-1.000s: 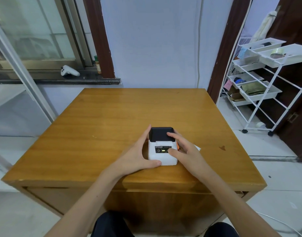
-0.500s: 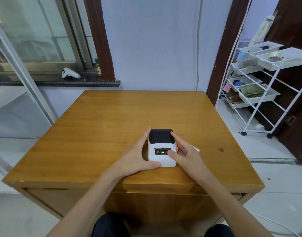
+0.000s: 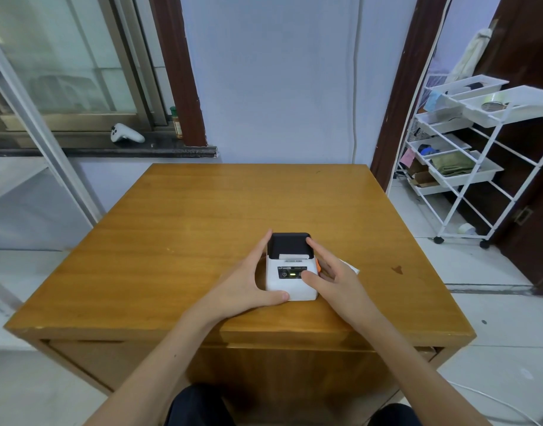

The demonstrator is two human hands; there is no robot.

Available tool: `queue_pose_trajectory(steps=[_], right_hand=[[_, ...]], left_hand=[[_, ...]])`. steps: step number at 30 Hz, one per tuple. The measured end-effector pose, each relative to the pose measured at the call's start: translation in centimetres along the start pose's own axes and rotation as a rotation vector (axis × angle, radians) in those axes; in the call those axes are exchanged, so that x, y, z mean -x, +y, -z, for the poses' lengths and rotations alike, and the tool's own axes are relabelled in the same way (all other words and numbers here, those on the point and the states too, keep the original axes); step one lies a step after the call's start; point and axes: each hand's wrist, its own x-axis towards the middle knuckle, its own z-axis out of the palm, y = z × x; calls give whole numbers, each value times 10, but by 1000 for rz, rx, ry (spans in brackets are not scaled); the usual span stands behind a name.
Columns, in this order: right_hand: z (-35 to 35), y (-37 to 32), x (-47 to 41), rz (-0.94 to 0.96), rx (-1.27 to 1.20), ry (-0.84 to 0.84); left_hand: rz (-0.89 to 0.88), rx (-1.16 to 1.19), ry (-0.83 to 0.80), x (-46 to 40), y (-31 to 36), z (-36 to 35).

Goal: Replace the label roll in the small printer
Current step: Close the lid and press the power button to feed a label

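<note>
Head view, table: a wooden table (image 3: 178, 241) fills the middle of the frame, its near edge just in front of the person's knees.
Printer: a small label printer (image 3: 290, 267) stands upright on the table, toward the near edge and a little right of centre — white body, black lid (image 3: 289, 245) closed on top.
Printer front: a dark panel faces the camera with a small green light (image 3: 292, 274) lit; the brand text is too small to read.
Orange part: a bit of orange (image 3: 317, 265) shows on the printer's right side, half hidden by fingers.
Left hand: the left hand (image 3: 245, 281) cups the printer's left side, fingers stretched up along the lid's edge, thumb lying against the lower front corner — it is wrapped on the printer, holding it steady.
Right hand: the right hand (image 3: 338, 278) is on the printer's right side, one finger reaching the lid's top right corner, thumb pressed on the right end of the front panel; it too grips the printer.
White paper: a white scrap (image 3: 351, 267) lies on the table just behind the right hand, mostly hidden; what it is cannot be told.
Label roll: not visible with the lid shut.
Left surroundings: a white controller (image 3: 126, 134) rests on the dark window sill.
Right surroundings: a white wire cart (image 3: 485, 167) with trays stands by the doorway, well apart from the table.
</note>
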Motion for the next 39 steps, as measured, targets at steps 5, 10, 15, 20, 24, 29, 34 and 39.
queue_pose_trajectory(steps=[5,10,15,20,24,29,34,39], right_hand=[[0,-1,1,-3,1,4],[-1,-3,1,-3,1,8],[-1,-3,1,-2,3,7],[-1,-3,1,-13,-3,5],[-1,-4,2,-14,1,6],[-1,-3,2,-13,10,4],[-1,-4,2,-11,10,1],[0,-5,2,-14,9,-2]], left_hand=[[3,-16,3,0,0,0],[9,-21,1,0,2,0],[9,-19,4,0,2,0],[8,-25,3,0,2,0],[9,-29,2,1,2,1],[11,-25,2,1,2,0],[7,-28,1,1,2,0],[5,-18,-2,1,2,0]])
